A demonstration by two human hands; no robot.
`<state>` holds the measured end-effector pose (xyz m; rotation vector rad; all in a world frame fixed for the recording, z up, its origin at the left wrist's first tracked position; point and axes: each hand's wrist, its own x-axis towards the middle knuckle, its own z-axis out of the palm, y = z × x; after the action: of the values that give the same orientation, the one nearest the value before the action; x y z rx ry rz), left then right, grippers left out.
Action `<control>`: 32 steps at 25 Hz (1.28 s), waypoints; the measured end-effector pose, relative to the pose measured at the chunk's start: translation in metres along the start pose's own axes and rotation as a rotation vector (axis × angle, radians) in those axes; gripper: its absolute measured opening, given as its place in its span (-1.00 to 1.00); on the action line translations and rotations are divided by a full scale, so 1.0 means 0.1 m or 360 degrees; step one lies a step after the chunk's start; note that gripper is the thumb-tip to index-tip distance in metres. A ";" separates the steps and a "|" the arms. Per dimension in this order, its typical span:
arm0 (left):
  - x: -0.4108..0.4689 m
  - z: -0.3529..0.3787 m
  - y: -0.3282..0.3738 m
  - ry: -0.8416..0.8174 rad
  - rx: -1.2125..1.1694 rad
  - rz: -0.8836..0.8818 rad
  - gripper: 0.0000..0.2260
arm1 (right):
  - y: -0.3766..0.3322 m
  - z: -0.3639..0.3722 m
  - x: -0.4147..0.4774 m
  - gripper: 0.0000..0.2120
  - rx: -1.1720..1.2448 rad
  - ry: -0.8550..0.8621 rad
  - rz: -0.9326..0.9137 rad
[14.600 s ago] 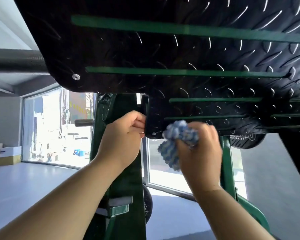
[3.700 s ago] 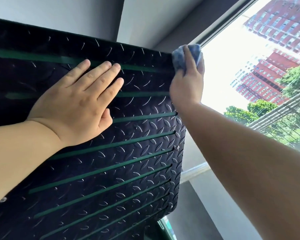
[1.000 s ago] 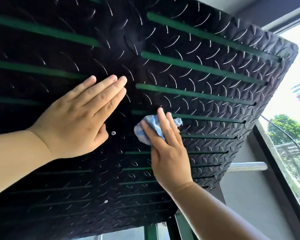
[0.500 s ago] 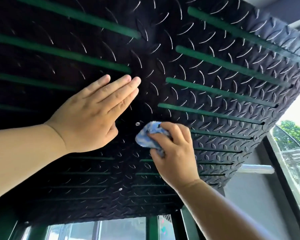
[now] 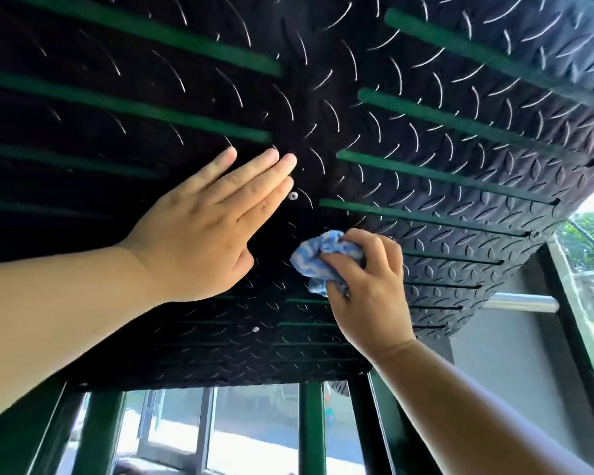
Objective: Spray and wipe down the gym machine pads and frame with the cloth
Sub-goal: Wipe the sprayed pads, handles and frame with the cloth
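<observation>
A big black diamond-tread footplate (image 5: 426, 138) with green slots fills the upper view, tilted above me. My left hand (image 5: 206, 231) lies flat against it with straight fingers, fingertips near a silver bolt (image 5: 292, 196). My right hand (image 5: 371, 286) grips a bunched blue-and-white cloth (image 5: 318, 257) and presses it on the plate's lower middle, just right of my left hand's thumb. No spray bottle is in view.
Dark green frame posts (image 5: 311, 426) stand below the plate's lower edge, with windows behind them. A silver bar (image 5: 522, 302) sticks out at the right under the plate, next to a dark window frame (image 5: 570, 320) and a grey wall.
My right hand with the cloth has slid down the plate, and its fingers have curled more round the cloth. My left hand stays flat on the plate. The view has tipped lower.
</observation>
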<state>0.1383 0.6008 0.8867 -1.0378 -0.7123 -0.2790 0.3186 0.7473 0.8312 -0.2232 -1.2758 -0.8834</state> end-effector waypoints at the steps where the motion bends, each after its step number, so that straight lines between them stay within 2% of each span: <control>1: 0.01 0.00 0.00 0.0011 0.0000 0.0020 -0.39 | 0.04 -0.05 0.05 -0.78 -0.0019 0.0053 -0.0014; 4: 0.03 0.04 0.05 0.0028 0.0033 0.0091 -0.40 | 0.10 -0.29 0.56 -0.74 0.0053 0.0504 0.0276; 5: 0.03 0.07 0.08 0.0019 0.0031 0.0105 -0.41 | 0.12 -0.32 0.67 -0.74 0.0098 0.0577 0.0338; 7: 0.02 0.12 0.13 -0.0011 0.0015 0.0102 -0.41 | 0.11 -0.24 0.58 -0.80 0.0111 0.0495 0.0308; 11: 0.01 0.15 0.15 -0.0044 0.0036 0.0074 -0.40 | 0.09 0.04 -0.09 -0.79 0.0085 -0.0026 -0.0076; 12: 0.02 0.14 0.15 -0.0045 0.0041 0.0072 -0.40 | 0.14 -0.01 -0.10 -0.77 0.0093 -0.0061 -0.0128; 13: 0.02 0.14 0.15 -0.0043 0.0040 0.0071 -0.40 | 0.18 -0.09 -0.04 -0.76 0.0092 0.0023 -0.0096; 16: 0.01 0.17 0.24 0.0008 0.0012 0.0133 -0.42 | 0.28 -0.35 0.43 -0.74 0.0131 0.0604 0.0351; 17: 0.05 0.19 0.27 0.0026 -0.0005 0.0188 -0.43 | 0.29 -0.36 0.53 -0.75 0.0140 0.0671 0.0406; 19: 0.16 0.20 0.31 0.0052 -0.0008 0.0227 -0.44 | 0.28 -0.22 0.43 -0.76 0.0096 0.0522 0.0277; 22: 0.31 0.20 0.35 0.0087 0.0057 0.0173 -0.41 | 0.35 0.02 -0.19 -0.75 0.0077 0.0034 -0.0048; 23: 0.36 0.20 0.37 0.0082 0.0072 0.0188 -0.41 | 0.41 -0.04 -0.27 -0.75 0.0089 -0.0053 -0.0101; 24: 0.40 0.21 0.38 0.0072 0.0087 0.0216 -0.40 | 0.50 -0.13 -0.26 -0.74 0.0110 -0.0011 -0.0049; 27: 0.48 0.29 0.42 0.0090 0.0143 0.0259 -0.42 | 0.70 -0.41 0.26 -0.69 0.0141 0.0563 0.0459; 28: 0.51 0.33 0.43 0.0114 0.0155 0.0256 -0.43 | 0.74 -0.46 0.42 -0.69 0.0150 0.0677 0.0545; 30: 0.54 0.42 0.44 0.0163 0.0219 0.0256 -0.44 | 0.76 -0.40 0.43 -0.73 0.0104 0.0672 0.0496; 32: 0.53 0.49 0.45 0.0220 0.0284 0.0238 -0.44 | 0.78 -0.18 0.09 -0.78 0.0055 0.0475 0.0324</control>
<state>0.1816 0.6717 0.9062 -0.8876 -0.5221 -0.1528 0.3853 0.7846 0.8580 -0.1825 -0.9713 -0.6900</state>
